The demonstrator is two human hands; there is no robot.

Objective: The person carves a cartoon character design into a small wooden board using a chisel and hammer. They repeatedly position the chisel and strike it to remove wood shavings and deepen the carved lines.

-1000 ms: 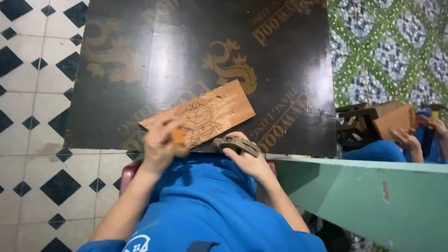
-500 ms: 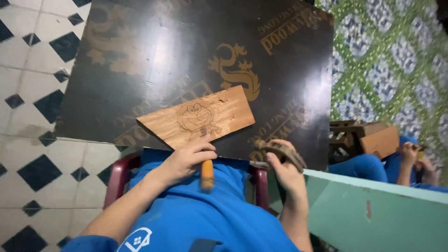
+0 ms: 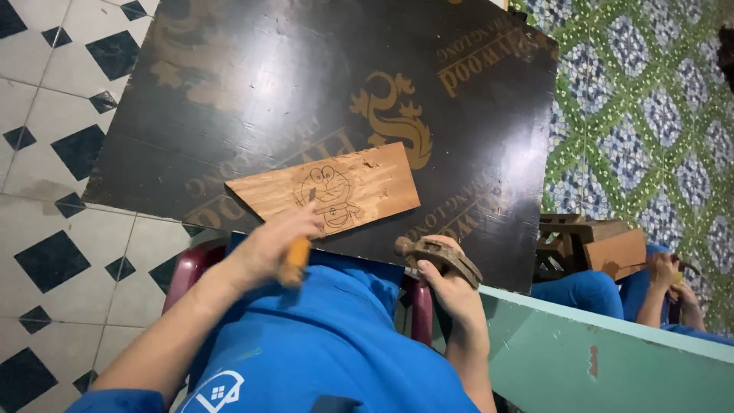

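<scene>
Lying flat on a big dark board [image 3: 252,92] is a small wooden plank [image 3: 359,191] with a cartoon cat face drawn on it. The plank sits near the board's front edge, close to the person's knees.

The left hand [image 3: 279,241] is curled tight around a tool with an orange handle [image 3: 294,261]. The thin metal tip of the tool touches the drawing on the plank. The right hand [image 3: 451,287] is wrapped around a hammer [image 3: 436,255], which it holds low, just off the front edge of the board and apart from the plank.

The person wears blue clothes [image 3: 321,352] and sits on a dark red chair [image 3: 191,268]. The dark board rests on a floor of white and black tiles [image 3: 53,252]. A pale green desk [image 3: 612,359] runs along the right side.

Past that desk, on a green patterned floor [image 3: 650,115], another person in blue holds a second piece of wood [image 3: 615,252]. It is too small to tell what their hands [image 3: 664,269] grip.
</scene>
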